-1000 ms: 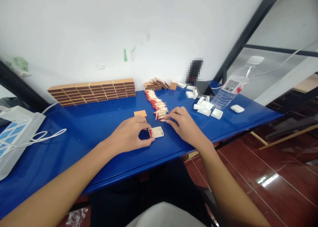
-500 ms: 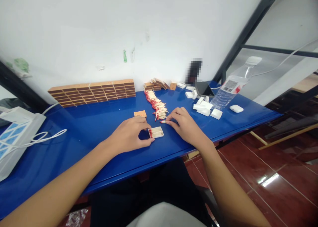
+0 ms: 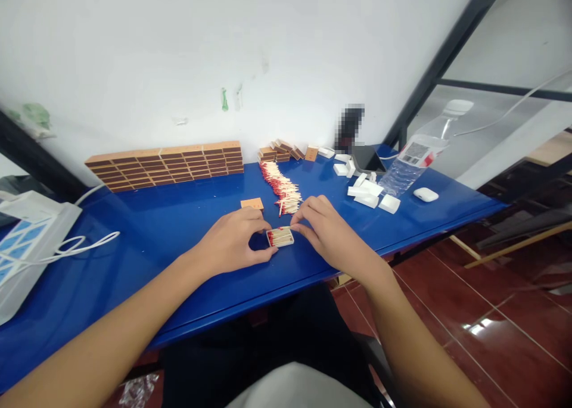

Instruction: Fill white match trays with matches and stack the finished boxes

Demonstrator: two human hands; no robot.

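A small white matchbox tray (image 3: 280, 245) lies on the blue table, with red-headed matches (image 3: 280, 236) in it. My left hand (image 3: 236, 239) grips the tray's left end between thumb and fingers. Above the tray's right end, my right hand (image 3: 322, 228) pinches matches by their pale ends, the red heads over the tray's far edge; how many I cannot tell. An orange matchbox sleeve (image 3: 252, 204) lies just beyond my left hand. Past the tray, a long heap of loose matches (image 3: 281, 187) stretches toward the wall, heads mostly to the left.
Stacked matchboxes (image 3: 165, 167) line the wall at left, with a smaller pile (image 3: 277, 150) behind the heap. White empty trays (image 3: 366, 193), a phone (image 3: 367, 159), a water bottle (image 3: 413, 152) and a white case (image 3: 425, 195) stand right. A power strip (image 3: 31, 241) with cables lies far left.
My right hand has moved left from beside the heap to the tray, carrying the pinched matches. My left hand stays on the tray.
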